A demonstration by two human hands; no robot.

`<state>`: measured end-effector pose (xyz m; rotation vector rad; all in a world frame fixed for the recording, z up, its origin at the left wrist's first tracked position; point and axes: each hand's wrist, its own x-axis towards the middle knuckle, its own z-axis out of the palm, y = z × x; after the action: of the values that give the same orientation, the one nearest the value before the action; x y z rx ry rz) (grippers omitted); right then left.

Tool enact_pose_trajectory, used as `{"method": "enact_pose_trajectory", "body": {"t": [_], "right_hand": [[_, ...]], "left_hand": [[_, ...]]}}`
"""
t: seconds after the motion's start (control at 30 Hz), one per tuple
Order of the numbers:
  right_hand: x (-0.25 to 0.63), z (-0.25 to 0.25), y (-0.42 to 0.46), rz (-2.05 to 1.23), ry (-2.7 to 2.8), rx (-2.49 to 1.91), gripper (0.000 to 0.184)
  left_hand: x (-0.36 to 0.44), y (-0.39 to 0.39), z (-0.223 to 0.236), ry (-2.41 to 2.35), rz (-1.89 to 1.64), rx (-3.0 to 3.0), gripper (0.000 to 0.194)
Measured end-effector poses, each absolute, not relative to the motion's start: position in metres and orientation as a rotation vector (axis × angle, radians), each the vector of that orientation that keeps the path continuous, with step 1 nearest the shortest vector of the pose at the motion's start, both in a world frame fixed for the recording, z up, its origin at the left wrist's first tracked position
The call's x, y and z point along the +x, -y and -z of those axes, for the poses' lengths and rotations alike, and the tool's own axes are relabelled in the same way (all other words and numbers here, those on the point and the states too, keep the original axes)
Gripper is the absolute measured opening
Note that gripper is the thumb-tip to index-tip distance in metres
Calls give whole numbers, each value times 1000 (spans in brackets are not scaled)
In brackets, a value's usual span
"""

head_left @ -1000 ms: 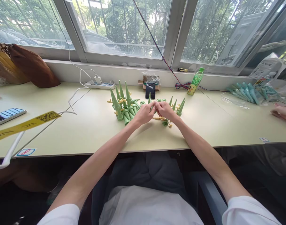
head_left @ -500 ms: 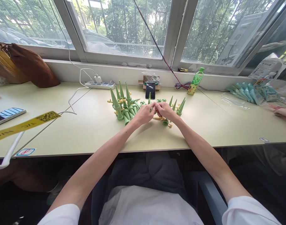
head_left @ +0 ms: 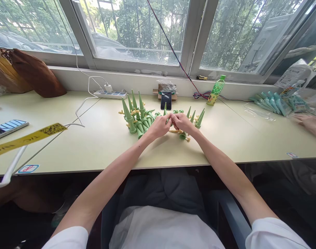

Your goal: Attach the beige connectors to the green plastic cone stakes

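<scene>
My left hand (head_left: 161, 125) and my right hand (head_left: 183, 122) meet at the fingertips above the middle of the table, both closed in a pinch. What they grip is hidden behind the fingers. Just behind them rises the tip of a green cone-shaped watering spike (head_left: 165, 109); whether it is held or standing, I cannot tell. To the left stand and lie several green spikes (head_left: 127, 116) with yellow valves. More upright green spikes (head_left: 199, 119) are right of my right hand. Below it lies a green piece with a round opening (head_left: 183, 136), beside small yellow parts (head_left: 175, 131).
A black phone (head_left: 166, 101) and a green-capped bottle (head_left: 216, 90) stand toward the back. Along the sill is a power strip (head_left: 116, 93). A yellow tag (head_left: 28, 139) hangs at left. Another person's hand (head_left: 309, 122) rests near teal packets (head_left: 274, 102) at right.
My hands hold nearly the same pose and place. At the far right, the other person's hand has shifted left and more of the forearm shows.
</scene>
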<state>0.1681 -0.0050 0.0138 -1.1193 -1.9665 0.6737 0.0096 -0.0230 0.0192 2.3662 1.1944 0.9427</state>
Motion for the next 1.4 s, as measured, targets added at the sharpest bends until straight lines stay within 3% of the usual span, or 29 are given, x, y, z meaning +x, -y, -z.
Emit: {"method": "enact_pose_trajectory", "body": {"t": [0.97,1.4], "right_hand": [[172,-11,3,-717,2078,-1167,52],[172,-5,-1,-903,1909,-1025,52]], "left_hand": [[8,22,-17,-1259,-771,2406,28],[8,17,-15,-1193,-965,2410,26]]}}
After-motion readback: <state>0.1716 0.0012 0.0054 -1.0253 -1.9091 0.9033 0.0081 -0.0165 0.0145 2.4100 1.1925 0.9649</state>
